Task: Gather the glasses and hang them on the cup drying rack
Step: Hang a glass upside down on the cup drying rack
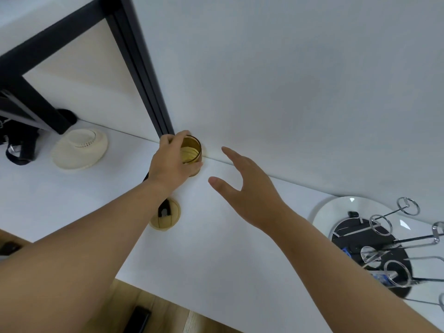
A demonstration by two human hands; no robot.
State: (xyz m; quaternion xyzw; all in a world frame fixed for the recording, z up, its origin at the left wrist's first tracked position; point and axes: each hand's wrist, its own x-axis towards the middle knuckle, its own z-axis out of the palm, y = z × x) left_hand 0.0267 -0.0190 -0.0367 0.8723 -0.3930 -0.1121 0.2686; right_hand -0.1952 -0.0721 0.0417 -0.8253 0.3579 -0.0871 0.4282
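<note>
the fingers of the left hand [171, 162] wrap around an amber glass [191, 153], with the fingertips over the far rim and the thumb low against the near side; the grip is closed on the glass. the glass stands upright with its mouth up, on the white table [216, 236] at the far edge, against the white wall [288, 80] and just right of the foot of a black frame post [144, 75]. whether its base rests on the table or is slightly clear of it cannot be determined. the right hand [247, 188] is open and holds nothing: fingers extended toward the wall, thumb spread to the left, palm turned toward the glass, near it but apart from it. both bare forearms extend in from the lower edge. under the left wrist, a round beige cable grommet [165, 217] sits in the table with a black cable through it. to the left, a cream-coloured hat [79, 150] lies on the table, with black straps [19, 143] beyond it. at the right edge, the cup drying rack [384, 248] stands on a round tray; its chrome arms end in rings.
</note>
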